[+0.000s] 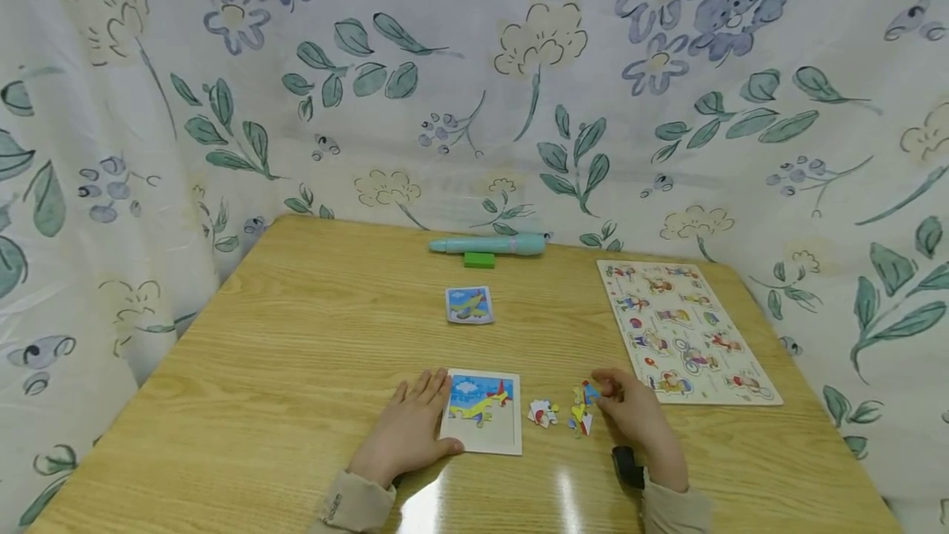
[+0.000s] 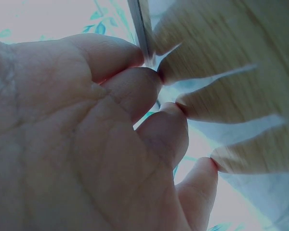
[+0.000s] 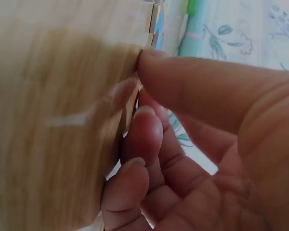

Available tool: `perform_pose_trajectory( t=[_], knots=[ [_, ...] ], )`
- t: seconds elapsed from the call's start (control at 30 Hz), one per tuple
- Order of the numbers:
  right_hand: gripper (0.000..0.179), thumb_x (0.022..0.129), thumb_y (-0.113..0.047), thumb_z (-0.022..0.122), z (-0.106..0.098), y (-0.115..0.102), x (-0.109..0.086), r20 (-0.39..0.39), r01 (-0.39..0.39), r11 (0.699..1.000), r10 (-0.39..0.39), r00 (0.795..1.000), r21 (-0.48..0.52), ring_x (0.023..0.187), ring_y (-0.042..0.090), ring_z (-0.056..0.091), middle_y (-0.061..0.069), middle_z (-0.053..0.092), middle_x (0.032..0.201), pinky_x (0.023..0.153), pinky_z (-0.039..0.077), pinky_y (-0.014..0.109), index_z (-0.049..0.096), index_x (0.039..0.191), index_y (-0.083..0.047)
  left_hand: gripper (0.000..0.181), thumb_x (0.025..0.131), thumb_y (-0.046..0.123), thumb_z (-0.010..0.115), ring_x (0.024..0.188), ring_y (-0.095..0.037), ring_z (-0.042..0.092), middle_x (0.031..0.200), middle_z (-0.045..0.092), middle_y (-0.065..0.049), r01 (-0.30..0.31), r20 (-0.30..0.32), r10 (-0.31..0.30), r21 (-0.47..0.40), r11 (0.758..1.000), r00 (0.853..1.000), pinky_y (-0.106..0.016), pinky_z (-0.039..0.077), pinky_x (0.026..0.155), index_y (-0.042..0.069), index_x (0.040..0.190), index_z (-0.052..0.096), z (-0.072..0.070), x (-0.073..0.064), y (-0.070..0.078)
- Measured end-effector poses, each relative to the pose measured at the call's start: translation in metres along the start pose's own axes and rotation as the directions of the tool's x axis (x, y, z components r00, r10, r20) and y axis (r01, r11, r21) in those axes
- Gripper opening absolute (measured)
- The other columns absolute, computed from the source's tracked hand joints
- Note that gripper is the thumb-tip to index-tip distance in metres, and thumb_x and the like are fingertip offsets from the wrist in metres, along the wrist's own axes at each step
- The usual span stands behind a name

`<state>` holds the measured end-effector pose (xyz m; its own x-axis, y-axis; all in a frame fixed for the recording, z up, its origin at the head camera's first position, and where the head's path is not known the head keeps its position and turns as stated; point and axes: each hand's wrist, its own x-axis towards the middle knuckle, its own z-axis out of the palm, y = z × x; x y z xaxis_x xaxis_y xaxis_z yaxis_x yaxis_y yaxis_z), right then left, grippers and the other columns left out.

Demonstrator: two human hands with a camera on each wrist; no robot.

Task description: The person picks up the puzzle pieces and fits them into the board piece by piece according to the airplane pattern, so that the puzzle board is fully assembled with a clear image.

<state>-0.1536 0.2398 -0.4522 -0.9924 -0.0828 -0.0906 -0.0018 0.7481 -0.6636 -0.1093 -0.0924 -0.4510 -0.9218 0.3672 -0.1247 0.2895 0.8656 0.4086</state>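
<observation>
My left hand (image 1: 409,428) lies at the left side of a small square puzzle board (image 1: 498,442), its fingertips along the frame and thumb at the lower left corner. In the left wrist view its spread fingers (image 2: 166,134) rest on the tabletop. The board's upper part holds fitted pieces of a yellow and red plane on blue sky; bare wood shows below. My right hand (image 1: 632,410) is at a loose pile of jigsaw pieces (image 1: 579,419), fingertips right at a blue piece (image 1: 591,392). I cannot tell whether they pinch it. The right wrist view shows curled fingers (image 3: 143,137) against the table.
White pieces (image 1: 542,413) lie between board and pile. A plane picture card (image 1: 469,305) lies farther back. A green block (image 1: 479,260) and a turquoise pen-shaped thing (image 1: 489,245) are near the back edge. A large figure puzzle board (image 1: 676,328) lies at right. Floral curtains (image 1: 474,105) surround the table.
</observation>
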Motion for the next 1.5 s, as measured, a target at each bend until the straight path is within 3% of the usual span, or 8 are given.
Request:
perform_pose_trajectory(
  t=[0.23, 0.4, 0.63, 0.83, 1.03, 1.2, 1.4, 1.5],
  knots=[
    [0.038, 0.088, -0.008, 0.065, 0.003, 0.002, 0.000, 0.048, 0.075, 0.993, -0.071, 0.996, -0.094, 0.090, 0.017, 0.056, 0.009, 0.059, 0.107, 0.075, 0.048, 0.034, 0.064, 0.125, -0.017, 0.094, 0.080, 0.052, 0.071, 0.147, -0.038, 0.025, 0.158, 0.028, -0.017, -0.001, -0.001, 0.001, -0.006, 1.000, 1.000, -0.063, 0.020, 0.117, 0.000, 0.149, 0.033, 0.002, 0.001, 0.000],
    [0.025, 0.088, -0.012, 0.068, 0.004, 0.001, 0.000, 0.031, 0.067, 0.995, -0.065, 0.997, -0.075, 0.093, 0.021, 0.060, 0.010, 0.059, 0.106, 0.080, 0.050, 0.039, 0.065, 0.113, -0.012, 0.094, 0.080, 0.051, 0.071, 0.146, -0.039, 0.026, 0.158, 0.029, -0.017, -0.006, -0.014, 0.006, -0.006, 1.000, 1.000, -0.063, 0.021, 0.116, -0.001, 0.149, 0.034, 0.005, 0.002, -0.001],
    [0.022, 0.084, -0.010, 0.072, 0.002, -0.004, 0.000, 0.002, 0.037, 0.998, -0.037, 0.999, -0.057, 0.084, 0.018, 0.051, 0.011, 0.057, 0.100, 0.075, 0.044, 0.032, 0.063, 0.102, -0.002, 0.093, 0.080, 0.051, 0.071, 0.146, -0.039, 0.025, 0.158, 0.028, -0.018, 0.002, -0.011, -0.002, -0.014, 1.000, 1.000, -0.064, 0.020, 0.116, -0.001, 0.148, 0.034, 0.005, 0.002, -0.002],
    [0.018, 0.083, -0.006, 0.073, 0.001, -0.004, -0.001, -0.016, -0.009, 0.999, 0.009, 1.000, 0.031, 0.076, 0.014, 0.050, 0.008, 0.062, 0.092, 0.068, 0.041, 0.025, 0.062, 0.096, -0.003, 0.092, 0.081, 0.050, 0.071, 0.147, -0.039, 0.024, 0.158, 0.028, -0.018, 0.012, -0.007, -0.012, -0.034, 0.999, 1.000, -0.063, 0.019, 0.117, -0.001, 0.148, 0.034, 0.005, 0.002, 0.000],
    [0.025, 0.084, -0.001, 0.070, 0.003, 0.000, 0.002, -0.069, -0.018, 0.989, 0.028, 0.997, 0.146, 0.080, 0.013, 0.058, 0.011, 0.064, 0.094, 0.068, 0.048, 0.020, 0.061, 0.107, 0.002, 0.092, 0.081, 0.049, 0.071, 0.147, -0.039, 0.025, 0.158, 0.028, -0.018, 0.012, -0.005, -0.012, -0.043, 0.999, 1.000, -0.064, 0.019, 0.117, -0.001, 0.148, 0.035, 0.007, 0.002, 0.000],
    [0.024, 0.088, 0.001, 0.066, 0.007, -0.005, 0.005, -0.099, -0.017, 0.957, 0.048, 0.994, 0.290, 0.087, 0.013, 0.059, 0.013, 0.063, 0.098, 0.074, 0.050, 0.014, 0.060, 0.111, 0.004, 0.093, 0.081, 0.051, 0.070, 0.147, -0.040, 0.024, 0.159, 0.026, -0.018, 0.002, -0.002, -0.002, -0.040, 0.999, 1.000, -0.065, 0.018, 0.116, -0.001, 0.148, 0.034, 0.008, 0.002, 0.000],
    [0.027, 0.088, 0.004, 0.064, 0.022, -0.026, 0.007, -0.033, -0.035, 0.868, 0.059, 0.998, 0.496, 0.082, 0.012, 0.061, 0.015, 0.062, 0.099, 0.068, 0.051, 0.018, 0.058, 0.114, 0.008, 0.093, 0.080, 0.049, 0.071, 0.146, -0.040, 0.024, 0.158, 0.027, -0.019, -0.005, -0.011, 0.004, -0.043, 0.999, 1.000, -0.065, 0.019, 0.116, -0.002, 0.148, 0.034, 0.006, 0.004, 0.001],
    [0.027, 0.088, 0.003, 0.065, 0.034, -0.038, 0.006, -0.006, -0.012, 0.855, 0.018, 1.000, 0.519, 0.080, 0.011, 0.061, 0.016, 0.065, 0.098, 0.069, 0.052, 0.018, 0.059, 0.114, 0.007, 0.092, 0.080, 0.048, 0.072, 0.146, -0.041, 0.025, 0.158, 0.028, -0.019, -0.007, -0.013, 0.006, -0.039, 0.999, 1.000, -0.066, 0.019, 0.115, -0.002, 0.147, 0.035, 0.005, 0.004, 0.002]
  ],
)
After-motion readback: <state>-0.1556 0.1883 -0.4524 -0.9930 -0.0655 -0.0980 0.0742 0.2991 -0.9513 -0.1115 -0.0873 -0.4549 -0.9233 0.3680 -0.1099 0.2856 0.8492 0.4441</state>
